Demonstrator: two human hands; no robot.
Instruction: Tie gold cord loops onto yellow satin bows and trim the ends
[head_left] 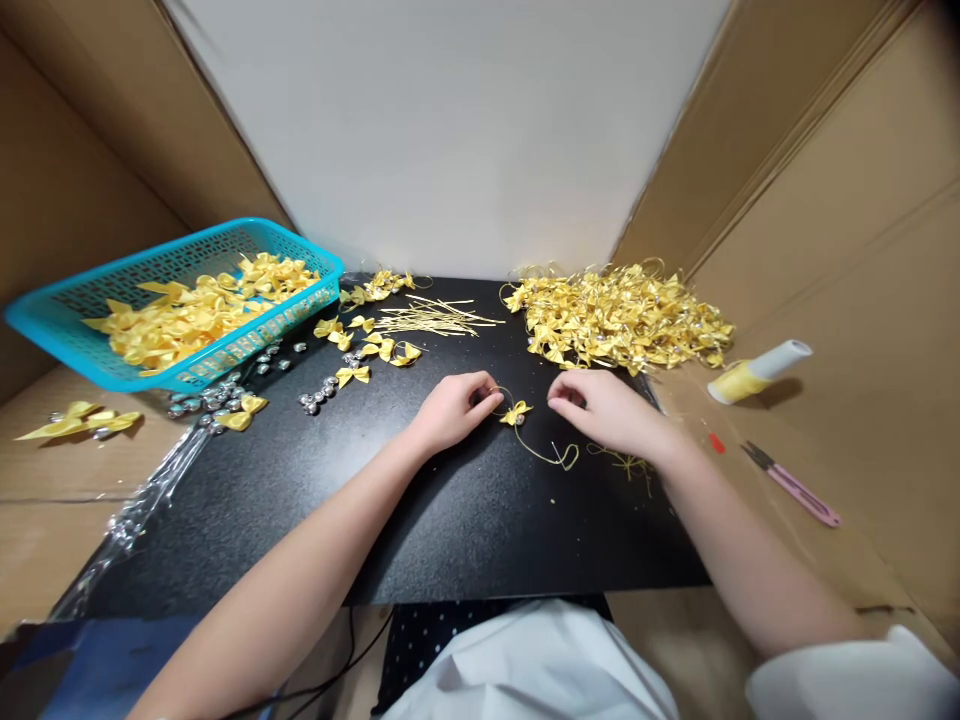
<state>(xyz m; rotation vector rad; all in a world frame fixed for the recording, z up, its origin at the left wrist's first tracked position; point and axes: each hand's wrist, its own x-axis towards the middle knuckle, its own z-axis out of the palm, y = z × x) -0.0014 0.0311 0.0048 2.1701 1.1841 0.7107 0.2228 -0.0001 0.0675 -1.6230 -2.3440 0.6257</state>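
My left hand [454,408] rests on the black mat [420,520] with its fingers curled, pinching a gold cord loop next to a small yellow bow [516,412]. The cord [551,457] trails from the bow toward me across the mat. My right hand [607,408] lies just right of the bow, fingers curled in a pinch; what it holds is too small to make out. Behind my right hand is a large heap of finished yellow bows [622,318].
A teal basket [67,310] of yellow bows stands at the left. Loose bows, small silver bells [319,395] and a bundle of gold cord pieces [435,318] lie on the mat. A spool of gold thread [754,372] and pink snips [795,487] sit at right. Cardboard walls enclose the space.
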